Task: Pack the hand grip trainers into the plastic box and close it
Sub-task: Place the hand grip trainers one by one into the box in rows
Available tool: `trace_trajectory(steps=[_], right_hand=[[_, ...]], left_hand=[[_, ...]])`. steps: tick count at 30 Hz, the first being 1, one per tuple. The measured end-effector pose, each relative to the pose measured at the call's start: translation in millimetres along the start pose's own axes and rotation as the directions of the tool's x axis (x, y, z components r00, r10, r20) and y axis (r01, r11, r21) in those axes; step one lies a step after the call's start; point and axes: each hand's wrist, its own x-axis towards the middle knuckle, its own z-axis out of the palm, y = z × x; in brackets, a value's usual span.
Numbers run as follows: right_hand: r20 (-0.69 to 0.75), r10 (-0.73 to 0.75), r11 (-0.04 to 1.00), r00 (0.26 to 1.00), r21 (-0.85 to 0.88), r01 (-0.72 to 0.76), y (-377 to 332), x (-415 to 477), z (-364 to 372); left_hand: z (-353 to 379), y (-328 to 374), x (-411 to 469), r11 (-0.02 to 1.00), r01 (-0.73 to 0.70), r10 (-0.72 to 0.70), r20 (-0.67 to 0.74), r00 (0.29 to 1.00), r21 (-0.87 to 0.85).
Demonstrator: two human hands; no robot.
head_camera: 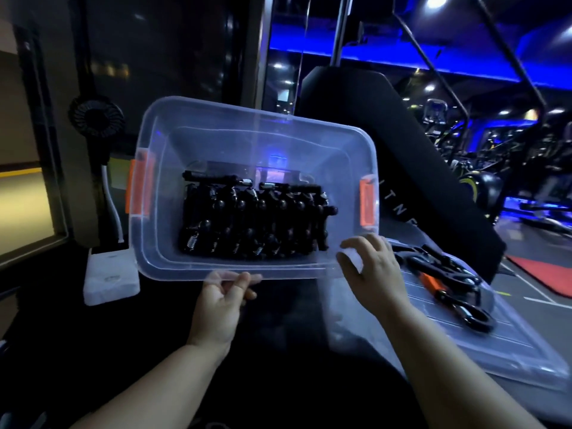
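A clear plastic box [247, 131] with orange latches is tilted toward me, its opening facing the camera. Several black hand grip trainers [253, 215] with metal springs lie packed in rows on its bottom. My left hand [221, 300] pinches the box's near rim from below. My right hand [370, 264] holds the near right corner of the rim, fingers curled over it. To the right, the clear lid [483, 342] lies flat with a few more grip trainers [445, 283] on it, one with orange parts.
A white foam block [110, 277] sits at the left beside a white cable and a small black fan [96, 114]. A black padded gym machine [387, 125] rises behind the box. Dark surface lies below my arms; the blue-lit gym floor is at the right.
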Motion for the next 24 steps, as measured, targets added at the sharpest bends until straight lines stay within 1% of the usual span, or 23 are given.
trace_trajectory(steps=[2, 3, 4, 5, 6, 8, 9, 12, 17, 21, 24], right_hand=[[-0.04, 0.074, 0.997, 0.996, 0.012, -0.073, 18, -17, -12], [-0.028, 0.141, 0.99, 0.99, 0.005, -0.141, 28, -24, -16], [0.016, 0.232, 0.972, 0.973, -0.026, -0.232, 38, -31, -21], [0.086, 0.33, 0.942, 0.94, -0.086, -0.323, 48, -37, -25], [0.166, 0.422, 0.903, 0.891, -0.163, -0.397, 57, -42, -28], [0.281, 0.546, 0.83, 0.789, -0.308, -0.464, 69, -50, -33], [0.308, 0.577, 0.807, 0.757, -0.362, -0.467, 72, -52, -34], [0.326, 0.639, 0.748, 0.696, -0.475, -0.464, 74, -54, -32], [0.282, 0.66, 0.707, 0.696, -0.544, -0.451, 69, -60, -32], [0.309, 0.678, 0.701, 0.667, -0.544, -0.461, 64, -60, -36], [0.318, 0.669, 0.712, 0.671, -0.533, -0.457, 57, -63, -36]], left_hand=[[0, 0, 0, 1.0, -0.009, 0.009, -0.007, 1.0, 0.001], [-1, 0, 0, 1.0, -0.016, 0.016, -0.011, 1.0, 0.005], [0, 0, -1, 1.0, -0.022, 0.022, -0.01, 1.0, 0.011], [0, 0, -1, 1.0, -0.028, 0.028, -0.01, 1.0, 0.014], [1, 0, -1, 0.999, -0.032, 0.032, -0.011, 0.999, 0.014], [1, 0, -1, 0.999, -0.038, 0.038, -0.005, 0.999, 0.024], [1, 0, -1, 0.998, -0.044, 0.044, 0.001, 0.999, 0.036], [1, 0, -2, 0.998, -0.05, 0.049, 0.009, 0.999, 0.049], [1, 0, -2, 0.998, -0.051, 0.051, 0.0, 0.999, 0.047], [2, 1, -1, 0.997, -0.057, 0.057, 0.002, 0.998, 0.047], [2, 0, -1, 0.997, -0.062, 0.062, 0.005, 0.998, 0.046]])
